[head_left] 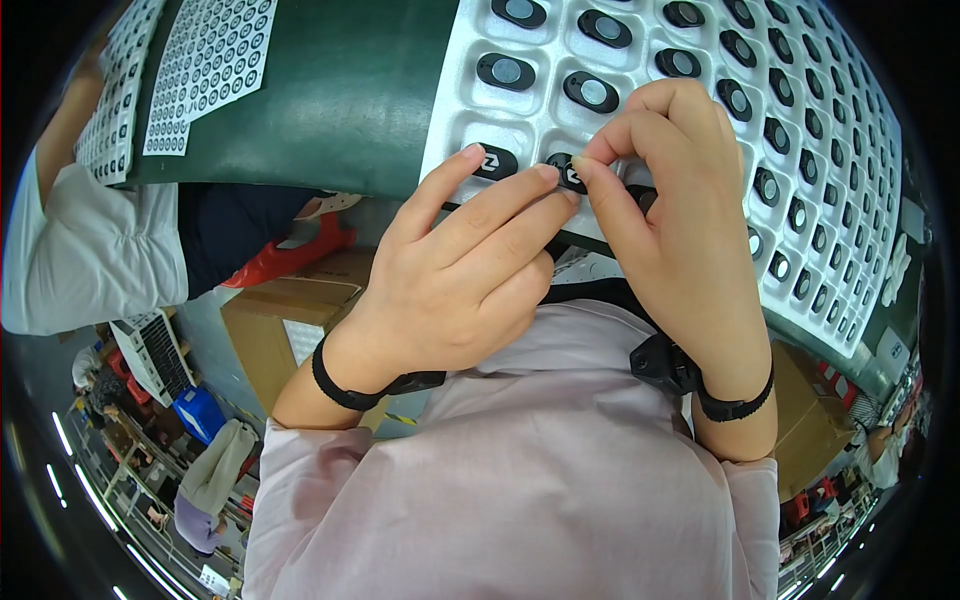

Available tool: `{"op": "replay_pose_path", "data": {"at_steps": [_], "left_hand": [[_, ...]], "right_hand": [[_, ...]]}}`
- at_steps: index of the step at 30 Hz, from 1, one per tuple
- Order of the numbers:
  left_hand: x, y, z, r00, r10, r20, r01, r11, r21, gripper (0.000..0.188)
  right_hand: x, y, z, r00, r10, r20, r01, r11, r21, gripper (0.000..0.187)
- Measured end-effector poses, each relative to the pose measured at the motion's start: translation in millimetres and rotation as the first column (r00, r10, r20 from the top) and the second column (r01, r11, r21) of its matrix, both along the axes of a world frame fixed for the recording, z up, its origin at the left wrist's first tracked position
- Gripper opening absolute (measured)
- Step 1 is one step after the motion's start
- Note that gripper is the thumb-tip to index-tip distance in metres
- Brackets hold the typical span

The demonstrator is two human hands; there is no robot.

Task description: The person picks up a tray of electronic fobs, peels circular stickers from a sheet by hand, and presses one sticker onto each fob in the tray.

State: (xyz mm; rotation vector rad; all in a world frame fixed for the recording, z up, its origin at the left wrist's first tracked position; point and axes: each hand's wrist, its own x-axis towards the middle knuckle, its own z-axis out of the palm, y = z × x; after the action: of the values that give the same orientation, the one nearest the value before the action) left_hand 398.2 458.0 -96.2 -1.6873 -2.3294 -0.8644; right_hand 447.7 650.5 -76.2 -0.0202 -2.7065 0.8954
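Note:
A white moulded tray [447,130] lies on the table, its pockets holding small black oval parts with round grey discs, such as the black part [592,93] behind my fingers. In the near row, a black oval part [497,162] bears a white mark. Beside it, another marked black part [570,174] sits between my hands. My left hand [455,275] has its fingers stretched out, the tips touching or close to these two parts. My right hand [680,180] pinches with thumb and forefinger at the second part's right edge; whatever it grips is too small to tell.
Two sheets of round black-and-white stickers [210,70] lie on the green tabletop [350,90] at the far left. Another person's arm [75,115] rests near the left sheet. Cardboard boxes [270,305] stand below the table edge, with a red stool [300,250] beside them.

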Motion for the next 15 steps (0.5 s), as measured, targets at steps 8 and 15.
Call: {"op": "replay_pose_path", "data": {"at_steps": [8,15], "left_hand": [[-0.3,1.3,1.8,1.0,-0.002,-0.008,0.002,1.0,0.004,0.009],[-2.8,-0.5,-0.6,0.999,0.025,-0.036,-0.025,1.0,0.003,0.009]], "right_hand": [[1.9,0.9,1.6,1.0,-0.011,0.014,0.011,1.0,0.004,0.013],[24.9,3.7,3.9,0.985,0.155,-0.078,-0.148,0.984,0.095,0.022]]}}
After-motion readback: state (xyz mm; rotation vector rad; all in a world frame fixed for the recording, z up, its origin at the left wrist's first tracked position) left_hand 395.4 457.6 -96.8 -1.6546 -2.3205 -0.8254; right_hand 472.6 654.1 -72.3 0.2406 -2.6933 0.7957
